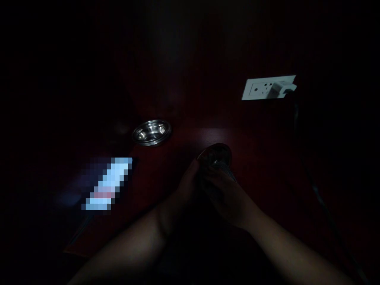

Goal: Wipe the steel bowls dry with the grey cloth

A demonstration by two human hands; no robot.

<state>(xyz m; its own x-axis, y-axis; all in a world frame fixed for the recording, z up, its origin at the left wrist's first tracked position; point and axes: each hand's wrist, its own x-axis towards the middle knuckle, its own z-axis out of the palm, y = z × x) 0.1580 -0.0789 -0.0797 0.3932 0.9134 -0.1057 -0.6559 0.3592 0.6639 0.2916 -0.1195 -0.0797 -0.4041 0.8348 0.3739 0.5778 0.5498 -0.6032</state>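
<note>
Dish (216, 152), steel, touched by L hand (185, 186) + R hand (228, 196); bowl (151, 132) apart.

left hand (186, 185), right hand (228, 194) at metal dish (216, 153) | steel bowl (152, 132) apart

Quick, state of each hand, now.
Left hand: at the rim of the metal dish; grip too dark to tell.
Right hand: curled around a textured object beside that dish.
</note>
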